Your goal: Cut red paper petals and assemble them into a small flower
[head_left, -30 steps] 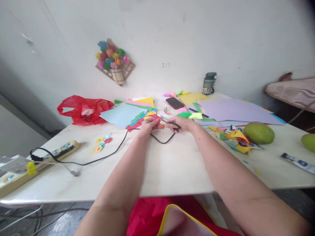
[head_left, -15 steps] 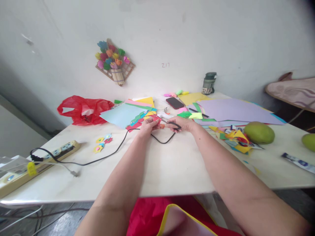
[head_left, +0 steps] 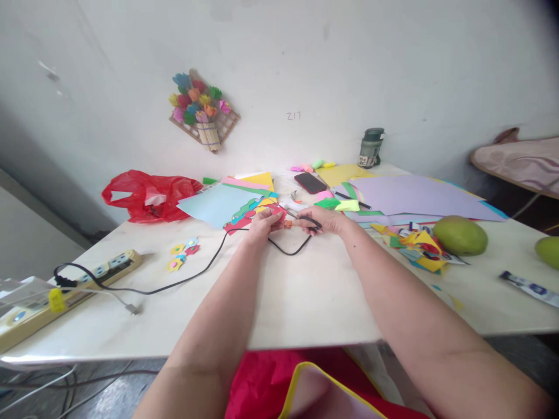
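Note:
My left hand point(head_left: 266, 226) pinches a piece of red paper point(head_left: 278, 212) above the middle of the table. My right hand point(head_left: 322, 221) is closed on black-handled scissors point(head_left: 311, 221), whose blades point left toward the red paper. Whether the blades touch the paper is too small to tell. A small orange bit point(head_left: 287, 224) shows between my hands. Behind my left hand lie wavy-edged coloured paper pieces point(head_left: 244, 214). A black cord point(head_left: 192, 276) passes below both hands; its far end is hidden. Small paper flowers point(head_left: 174, 264) lie to the left.
A power strip point(head_left: 109, 265) and a red plastic bag point(head_left: 174, 189) are on the left. Coloured sheets point(head_left: 406, 195), a phone point(head_left: 309, 183) and a bottle point(head_left: 371, 148) stand or lie behind. Paper scraps point(head_left: 421, 250), a green fruit point(head_left: 460, 235) and a tube point(head_left: 528, 288) are right.

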### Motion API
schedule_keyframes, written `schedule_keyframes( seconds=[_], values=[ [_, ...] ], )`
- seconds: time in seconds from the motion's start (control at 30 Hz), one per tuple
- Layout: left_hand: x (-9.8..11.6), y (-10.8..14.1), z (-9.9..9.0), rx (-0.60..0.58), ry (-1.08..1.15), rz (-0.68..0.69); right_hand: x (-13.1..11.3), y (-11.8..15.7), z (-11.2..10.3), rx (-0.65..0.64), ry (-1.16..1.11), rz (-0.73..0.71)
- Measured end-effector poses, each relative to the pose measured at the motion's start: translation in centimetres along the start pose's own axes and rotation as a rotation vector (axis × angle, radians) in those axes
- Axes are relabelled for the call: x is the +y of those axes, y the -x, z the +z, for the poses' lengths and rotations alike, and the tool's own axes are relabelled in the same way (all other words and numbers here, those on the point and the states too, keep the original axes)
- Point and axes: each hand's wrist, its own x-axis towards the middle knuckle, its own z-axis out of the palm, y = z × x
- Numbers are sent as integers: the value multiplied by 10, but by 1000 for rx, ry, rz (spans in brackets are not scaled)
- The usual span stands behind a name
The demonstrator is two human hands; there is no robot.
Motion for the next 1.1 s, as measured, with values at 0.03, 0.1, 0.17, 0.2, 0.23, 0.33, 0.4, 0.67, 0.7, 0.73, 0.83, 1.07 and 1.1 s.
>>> schedule_keyframes(
  seconds=[0.03, 0.1, 0.17, 0.2, 0.23, 0.33, 0.4, 0.67, 0.7, 0.73, 0.83, 1.07, 1.1],
  values=[
    [0, 0, 0, 1, -1, 0, 1, 0, 0, 0, 0, 4],
    [0, 0, 0, 5, -2, -3, 2, -1, -1, -3, 8, 7],
    [1, 1, 1, 7, -2, -8, 2, 0, -1, -6, 22, -4],
    [1, 1, 1, 7, -1, -10, 2, 0, -1, -9, 28, -11],
    [1, 1, 1, 6, 0, -10, 2, 0, -2, -12, 31, -18],
    [2, 2, 2, 5, 0, -4, 4, -1, -2, -15, 30, -26],
    [2, 2, 2, 8, 0, 1, 5, -1, -3, -14, 28, -20],
    [1, 1, 2, 21, -1, -8, 5, -2, -2, -10, 10, -10],
    [1, 1, 2, 22, 0, -8, 4, -1, -2, -9, 5, -8],
    [1, 1, 2, 23, 2, -8, 2, -1, -1, -8, 1, -2],
    [0, 1, 2, 18, 6, -13, -4, 2, 1, 4, 4, 29],
    [0, 0, 2, -4, -15, -13, -5, 4, 1, 16, 4, 26],
    [1, 0, 2, -8, -20, -10, -4, 3, 0, 12, 4, 18]
  ],
)
